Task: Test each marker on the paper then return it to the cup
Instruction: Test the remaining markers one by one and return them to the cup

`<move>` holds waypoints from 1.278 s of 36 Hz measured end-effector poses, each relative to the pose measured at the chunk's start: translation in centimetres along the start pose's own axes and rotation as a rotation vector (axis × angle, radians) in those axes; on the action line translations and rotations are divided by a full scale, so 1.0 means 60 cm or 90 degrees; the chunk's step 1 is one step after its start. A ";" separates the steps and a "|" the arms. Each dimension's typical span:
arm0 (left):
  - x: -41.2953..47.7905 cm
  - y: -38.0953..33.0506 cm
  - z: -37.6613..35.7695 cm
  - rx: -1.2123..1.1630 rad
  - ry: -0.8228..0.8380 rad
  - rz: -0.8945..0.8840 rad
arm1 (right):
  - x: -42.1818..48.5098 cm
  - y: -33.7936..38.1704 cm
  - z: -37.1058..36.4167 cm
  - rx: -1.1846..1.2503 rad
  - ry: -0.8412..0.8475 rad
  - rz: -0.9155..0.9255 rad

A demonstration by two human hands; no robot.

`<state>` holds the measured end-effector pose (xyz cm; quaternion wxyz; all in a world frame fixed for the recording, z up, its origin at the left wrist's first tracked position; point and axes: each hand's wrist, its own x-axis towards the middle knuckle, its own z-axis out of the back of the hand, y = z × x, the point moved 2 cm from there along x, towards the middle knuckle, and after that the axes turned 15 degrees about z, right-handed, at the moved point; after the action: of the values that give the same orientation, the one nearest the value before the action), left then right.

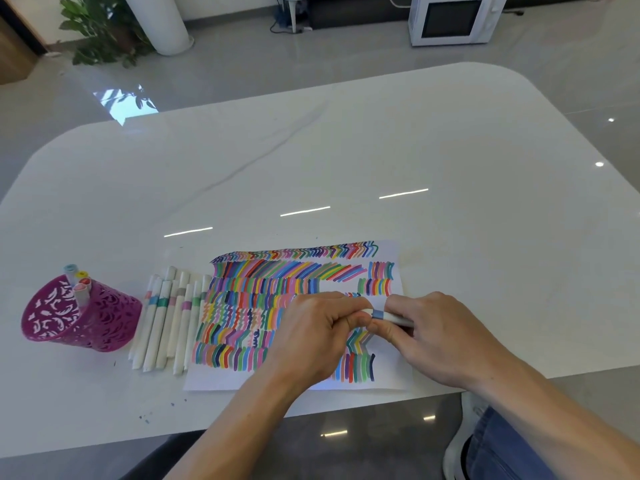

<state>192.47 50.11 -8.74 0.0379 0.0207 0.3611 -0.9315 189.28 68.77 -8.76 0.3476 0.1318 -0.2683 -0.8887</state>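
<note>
Both hands curled around one marker above the paper.

The counter is white, glossy and smooth, faintly veined like marble, mirroring the ceiling lights. The paper is matt white under marker ink. The cup looks like shiny magenta plastic with cut-out openwork. The markers have smooth white plastic barrels. The floor is polished grey tile.
</note>
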 end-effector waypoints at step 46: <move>0.007 0.050 -0.024 0.118 0.078 0.048 | 0.010 -0.067 0.001 0.478 -0.385 -0.150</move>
<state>192.31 48.82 -11.85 0.0486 0.0942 0.2738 -0.9559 186.60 70.83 -11.00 0.0800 0.0137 -0.6419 -0.7625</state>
